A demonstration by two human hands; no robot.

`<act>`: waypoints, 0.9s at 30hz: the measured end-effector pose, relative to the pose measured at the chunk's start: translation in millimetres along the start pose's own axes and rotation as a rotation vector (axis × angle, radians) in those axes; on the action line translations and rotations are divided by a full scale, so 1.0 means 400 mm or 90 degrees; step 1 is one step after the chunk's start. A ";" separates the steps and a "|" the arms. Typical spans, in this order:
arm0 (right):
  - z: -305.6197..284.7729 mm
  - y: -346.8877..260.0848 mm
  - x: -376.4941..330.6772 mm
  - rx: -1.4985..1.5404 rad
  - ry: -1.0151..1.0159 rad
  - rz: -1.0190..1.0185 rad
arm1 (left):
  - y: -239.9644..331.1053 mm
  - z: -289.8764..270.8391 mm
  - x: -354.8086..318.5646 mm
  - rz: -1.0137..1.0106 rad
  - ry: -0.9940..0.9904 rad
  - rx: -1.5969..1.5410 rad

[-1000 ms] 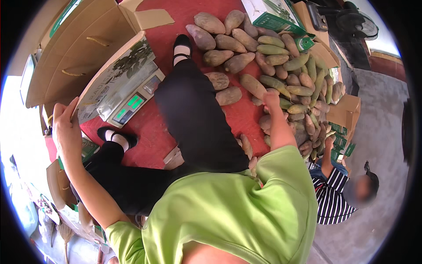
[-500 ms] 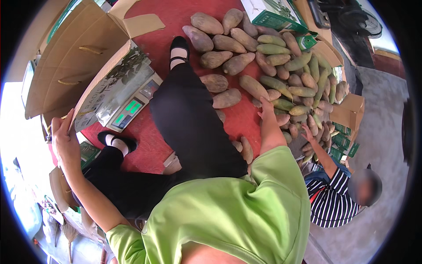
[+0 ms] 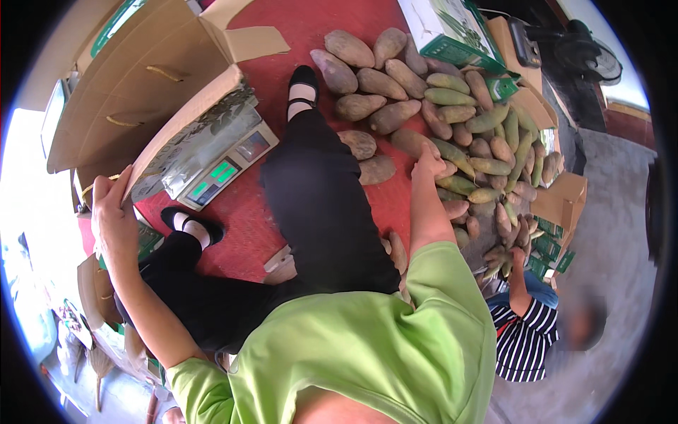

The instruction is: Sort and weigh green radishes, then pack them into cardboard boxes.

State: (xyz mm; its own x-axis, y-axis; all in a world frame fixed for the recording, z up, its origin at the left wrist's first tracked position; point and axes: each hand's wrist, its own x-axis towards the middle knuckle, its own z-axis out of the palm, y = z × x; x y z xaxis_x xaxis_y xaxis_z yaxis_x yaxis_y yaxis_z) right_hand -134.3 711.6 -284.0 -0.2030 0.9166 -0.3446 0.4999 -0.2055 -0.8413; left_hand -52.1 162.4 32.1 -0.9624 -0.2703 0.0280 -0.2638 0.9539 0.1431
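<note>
Head camera looks down on a person in a green shirt seated on a red mat, the left hand closed over the edge of an open brown cardboard box. The right hand curls around a brownish oval mango at the pile's edge, beside a digital weighing scale.

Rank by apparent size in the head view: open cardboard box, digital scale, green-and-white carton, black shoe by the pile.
1. Cardboard box, largest; left hand holds its flap.
2. Digital scale and green-and-white carton: look alike, carton partly cut off, unranked.
3. Black shoe, smallest.
</note>
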 end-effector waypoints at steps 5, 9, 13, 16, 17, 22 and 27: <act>0.014 0.000 -0.032 -0.001 -0.052 -0.013 | -0.006 0.001 -0.007 -0.013 -0.005 -0.032; -0.005 -0.046 -0.097 -0.072 -0.088 0.021 | 0.009 -0.011 -0.012 -0.013 0.017 -0.045; 0.000 0.009 0.032 -0.142 -0.103 -0.238 | -0.001 -0.009 -0.011 -0.004 0.035 -0.016; -0.009 -0.062 -0.017 -0.090 -0.205 -0.301 | 0.007 -0.013 -0.017 -0.036 0.004 -0.016; -0.015 -0.117 -0.054 -0.030 -0.284 -0.261 | 0.009 -0.013 -0.020 -0.044 -0.005 -0.007; -0.037 -0.427 -0.320 0.073 -0.465 -0.240 | 0.002 -0.012 -0.031 -0.006 0.022 -0.021; 0.004 -0.652 -0.564 0.257 -0.703 -0.399 | 0.009 -0.023 -0.039 -0.007 0.029 -0.020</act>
State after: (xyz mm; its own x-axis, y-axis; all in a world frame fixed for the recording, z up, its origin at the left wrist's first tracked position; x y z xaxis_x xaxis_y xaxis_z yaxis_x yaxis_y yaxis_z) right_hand -220.2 557.9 12.4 -0.9730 0.1750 0.1504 -0.1722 -0.1169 -0.9781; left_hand -37.2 168.8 41.3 -0.9551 -0.2878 0.0710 -0.2721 0.9462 0.1752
